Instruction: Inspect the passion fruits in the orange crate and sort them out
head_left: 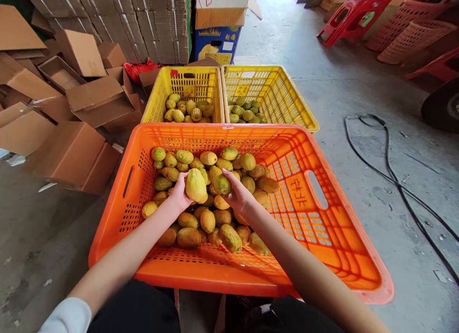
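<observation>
A large orange plastic crate (315, 218) sits right in front of me, holding several yellow-green oval fruits piled toward its left side. My left hand (179, 195) is closed around one yellow fruit (195, 185), lifted a little above the pile. My right hand (239, 195) curls round a greener fruit (222, 185) just beside it, still low on the heap. Both forearms reach in over the crate's near rim.
Two yellow crates stand behind the orange one: the left yellow crate (158, 96) holds yellowish fruit, the right yellow crate (287, 96) greener fruit. Flattened and open cardboard boxes (71, 103) lie at left. A black cable (394, 180) snakes over the concrete floor at right. Red baskets (412, 32) stand far right.
</observation>
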`<act>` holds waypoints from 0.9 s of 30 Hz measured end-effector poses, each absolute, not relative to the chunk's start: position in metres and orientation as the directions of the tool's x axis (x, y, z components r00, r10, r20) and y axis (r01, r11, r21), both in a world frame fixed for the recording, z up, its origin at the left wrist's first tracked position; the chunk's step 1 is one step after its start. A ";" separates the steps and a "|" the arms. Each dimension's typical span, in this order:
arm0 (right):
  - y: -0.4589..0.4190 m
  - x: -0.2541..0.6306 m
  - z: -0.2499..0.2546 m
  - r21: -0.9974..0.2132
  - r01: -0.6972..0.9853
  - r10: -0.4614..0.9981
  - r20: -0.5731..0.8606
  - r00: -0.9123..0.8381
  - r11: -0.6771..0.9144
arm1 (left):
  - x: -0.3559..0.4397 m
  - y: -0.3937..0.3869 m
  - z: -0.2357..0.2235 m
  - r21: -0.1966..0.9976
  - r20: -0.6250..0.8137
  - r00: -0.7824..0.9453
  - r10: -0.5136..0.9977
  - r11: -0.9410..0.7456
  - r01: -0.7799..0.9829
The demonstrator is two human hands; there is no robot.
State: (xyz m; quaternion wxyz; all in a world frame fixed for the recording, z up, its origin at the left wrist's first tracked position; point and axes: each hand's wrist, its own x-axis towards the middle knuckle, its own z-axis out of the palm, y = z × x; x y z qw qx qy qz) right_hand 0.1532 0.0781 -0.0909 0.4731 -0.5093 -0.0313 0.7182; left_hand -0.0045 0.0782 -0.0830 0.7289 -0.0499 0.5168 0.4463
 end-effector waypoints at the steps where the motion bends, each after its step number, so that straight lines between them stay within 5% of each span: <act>1: 0.078 0.153 -0.093 -0.533 -0.646 0.721 -0.692 -0.039 -0.547 | -0.004 0.078 -0.084 0.372 -0.794 0.091 0.601 0.599 -0.709; 8: 0.074 0.155 -0.102 -0.606 -0.596 0.786 -0.614 -0.072 -0.528 | -0.005 0.077 -0.083 0.378 -0.805 0.094 0.586 0.629 -0.679; 20: 0.078 0.157 -0.104 -0.521 -0.669 0.724 -0.689 -0.038 -0.530 | -0.010 0.080 -0.089 0.383 -0.870 -0.064 0.489 0.590 -0.710; 27: 0.081 0.161 -0.108 -0.433 -0.682 0.676 -0.727 -0.123 -0.589 | -0.012 0.079 -0.092 0.301 -0.875 0.031 0.482 0.595 -0.745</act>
